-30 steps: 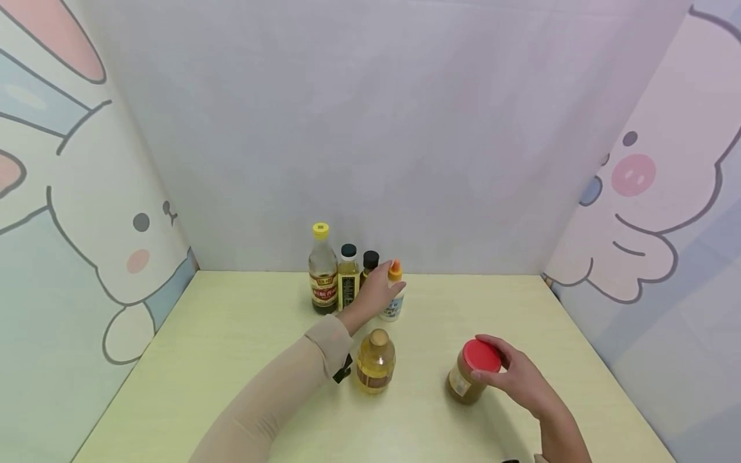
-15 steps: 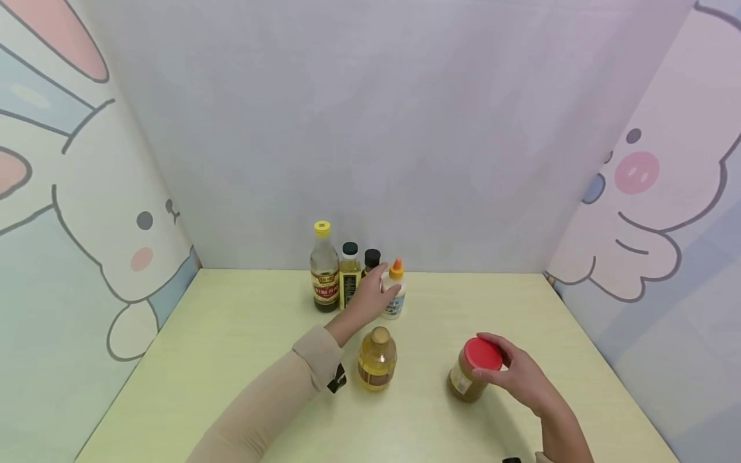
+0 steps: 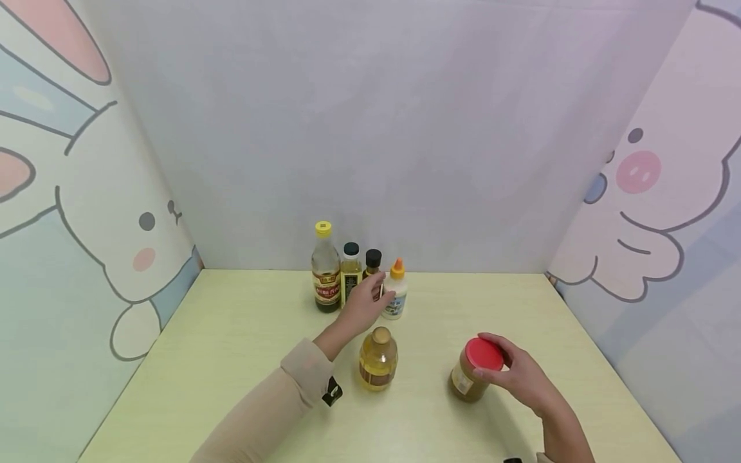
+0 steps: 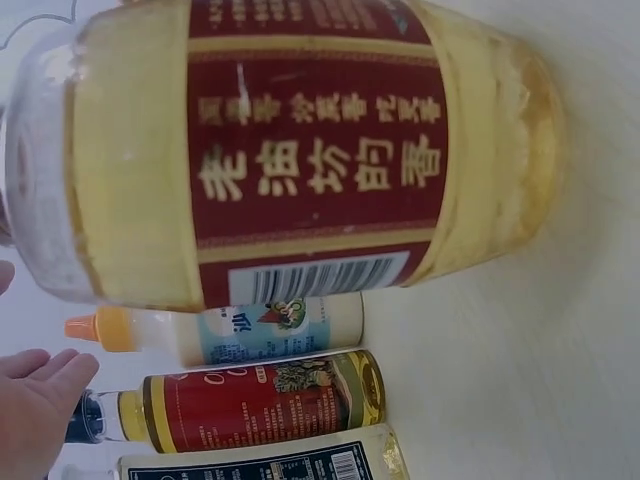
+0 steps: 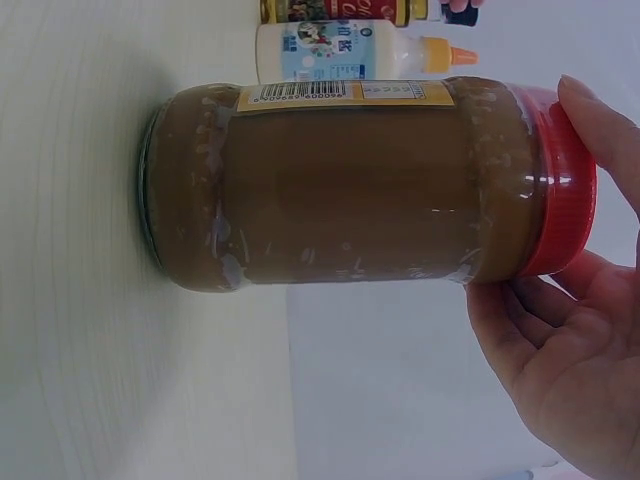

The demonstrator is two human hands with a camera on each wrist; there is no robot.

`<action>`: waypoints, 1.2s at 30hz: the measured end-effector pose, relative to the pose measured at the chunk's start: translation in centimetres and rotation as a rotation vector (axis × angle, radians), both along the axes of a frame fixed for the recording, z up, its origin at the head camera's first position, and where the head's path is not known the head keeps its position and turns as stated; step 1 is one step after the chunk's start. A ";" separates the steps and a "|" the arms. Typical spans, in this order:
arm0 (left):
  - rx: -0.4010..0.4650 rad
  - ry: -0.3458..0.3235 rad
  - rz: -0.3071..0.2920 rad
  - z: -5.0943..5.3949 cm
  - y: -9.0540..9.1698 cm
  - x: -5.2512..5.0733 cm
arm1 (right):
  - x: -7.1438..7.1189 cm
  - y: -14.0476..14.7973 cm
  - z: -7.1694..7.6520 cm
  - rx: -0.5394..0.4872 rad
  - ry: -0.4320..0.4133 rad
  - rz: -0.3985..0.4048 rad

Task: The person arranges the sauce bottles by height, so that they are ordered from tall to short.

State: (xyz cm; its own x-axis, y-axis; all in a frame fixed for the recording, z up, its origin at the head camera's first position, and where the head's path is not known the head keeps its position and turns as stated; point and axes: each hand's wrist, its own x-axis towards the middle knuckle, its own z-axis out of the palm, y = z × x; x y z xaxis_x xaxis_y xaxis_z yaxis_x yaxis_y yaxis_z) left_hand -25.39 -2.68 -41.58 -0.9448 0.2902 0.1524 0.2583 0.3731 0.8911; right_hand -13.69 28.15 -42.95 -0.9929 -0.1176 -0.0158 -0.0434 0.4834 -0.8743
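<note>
My left hand (image 3: 360, 307) is in front of the black-capped bottle with a red label (image 4: 265, 400) and left of the white squeeze bottle (image 3: 395, 305) with an orange nozzle. Its fingers are loosely extended, and I see nothing held in it. At the right, my right hand (image 3: 521, 379) grips a jar of brown spread (image 5: 350, 190) around its red lid (image 3: 484, 354), thumb on one side and fingers on the other. The jar stands upright on the table, or very close to it. A round-bodied bottle of yellow oil (image 3: 378, 363) stands nearer me, beside my left forearm.
Left of the red-labelled bottle, a dark-capped bottle of pale oil (image 3: 350, 273) and a taller yellow-capped bottle with dark liquid (image 3: 327, 276) stand in a row. Behind them rises a pale back wall (image 3: 370, 141). Printed side walls border the light table (image 3: 243, 321).
My left hand has drawn back from the squeeze bottle's top, down and to the left, its fingers loosening. The right hand keeps its grip on the jar.
</note>
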 end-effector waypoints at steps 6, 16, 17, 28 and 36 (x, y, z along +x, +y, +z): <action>0.021 -0.020 -0.015 -0.2 -0.5 0.8 | 0.0 0.0 0.1 0.005 -0.008 -0.001; 0.024 -0.034 -0.015 -0.6 -1.0 2.0 | 0.2 -0.2 0.3 -0.002 -0.026 -0.007; 0.024 -0.034 -0.015 -0.6 -1.0 2.2 | 0.2 -0.2 0.3 -0.002 -0.027 -0.007; 0.043 0.002 -0.061 -1.3 -1.8 3.8 | 0.2 -0.1 0.1 -0.010 -0.019 0.001; 0.045 0.028 -0.129 -2.0 -2.1 4.9 | 0.2 0.0 0.0 0.006 -0.015 -0.002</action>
